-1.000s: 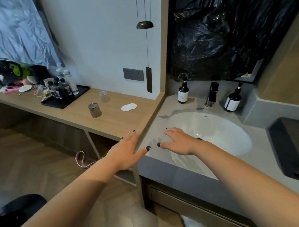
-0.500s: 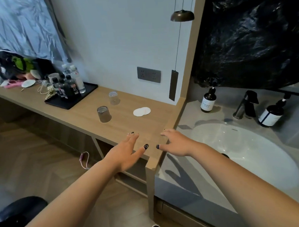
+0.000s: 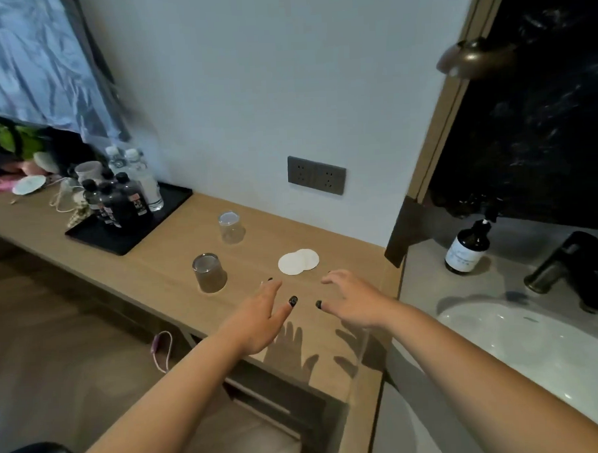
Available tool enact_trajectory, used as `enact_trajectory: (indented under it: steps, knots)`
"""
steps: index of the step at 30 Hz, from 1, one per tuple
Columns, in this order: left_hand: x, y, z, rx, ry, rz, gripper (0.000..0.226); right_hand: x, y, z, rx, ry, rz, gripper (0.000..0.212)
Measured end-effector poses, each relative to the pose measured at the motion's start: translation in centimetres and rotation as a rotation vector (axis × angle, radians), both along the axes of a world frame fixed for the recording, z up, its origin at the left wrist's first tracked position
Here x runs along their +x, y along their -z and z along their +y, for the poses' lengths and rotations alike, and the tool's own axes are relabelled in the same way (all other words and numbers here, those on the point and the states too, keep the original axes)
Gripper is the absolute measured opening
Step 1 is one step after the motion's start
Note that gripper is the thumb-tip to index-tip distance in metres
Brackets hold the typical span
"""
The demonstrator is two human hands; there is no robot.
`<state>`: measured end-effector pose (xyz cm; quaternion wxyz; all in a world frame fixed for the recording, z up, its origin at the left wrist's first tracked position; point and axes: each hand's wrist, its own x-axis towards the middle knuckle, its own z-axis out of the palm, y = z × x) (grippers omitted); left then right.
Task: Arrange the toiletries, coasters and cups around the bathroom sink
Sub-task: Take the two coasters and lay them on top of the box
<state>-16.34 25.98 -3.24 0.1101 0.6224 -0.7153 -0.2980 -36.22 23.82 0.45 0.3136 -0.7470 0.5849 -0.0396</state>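
Observation:
Two white round coasters [image 3: 298, 261] lie overlapping on the wooden counter [image 3: 169, 262]. A smoky glass cup [image 3: 209, 272] stands upside down to their left, and a clear cup [image 3: 230, 227] stands upside down behind it. My left hand [image 3: 260, 313] hovers just in front of the coasters with fingers spread, holding nothing. My right hand [image 3: 354, 297] hovers beside it, fingers loosely bent, empty. A dark pump bottle [image 3: 467, 248] stands on the grey sink top by the black tap [image 3: 573, 265] and white basin [image 3: 536, 346].
A black tray [image 3: 126, 234] at the counter's left carries several dark and clear bottles and a mug. Bags and clutter lie beyond it. A grey wall socket [image 3: 316, 175] sits above the counter. A brass pendant lamp [image 3: 472, 59] hangs near the wooden partition.
My view has swung left from the sink to the wooden counter. Both hands have moved off the sink edge and now hover over the counter near the coasters.

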Motion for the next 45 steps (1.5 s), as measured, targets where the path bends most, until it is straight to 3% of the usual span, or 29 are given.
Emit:
enact_trajectory:
  steps: [14, 19, 28, 33, 38, 45]
  knots:
    - [5.8, 6.6, -18.6, 0.143, 0.214, -0.013, 0.058, 7.0, 5.6, -12.0, 0.096, 0.455, -0.077, 0.051]
    - [5.6, 10.4, -23.1, 0.237, 0.271, 0.011, 0.066, 8.8, 7.5, -13.7, 0.096, 0.644, -0.098, 0.043]
    - [3.7, 15.5, -26.8, 0.203, 0.064, 0.133, 0.047, 9.8, 10.1, -14.5, 0.186, 0.883, -0.101, 0.038]
    - [3.0, 16.2, -27.2, 0.207, -0.062, 0.107, 0.061, 9.3, 10.1, -14.2, 0.195, 0.955, -0.084, 0.037]
    - [2.4, 17.0, -27.4, 0.248, -0.072, 0.077, 0.05, 8.9, 10.5, -13.3, 0.229, 1.048, -0.072, 0.029]
    - [2.7, 16.7, -27.6, 0.358, -0.143, 0.154, 0.053, 9.2, 10.6, -13.1, 0.271, 1.097, -0.15, 0.024]
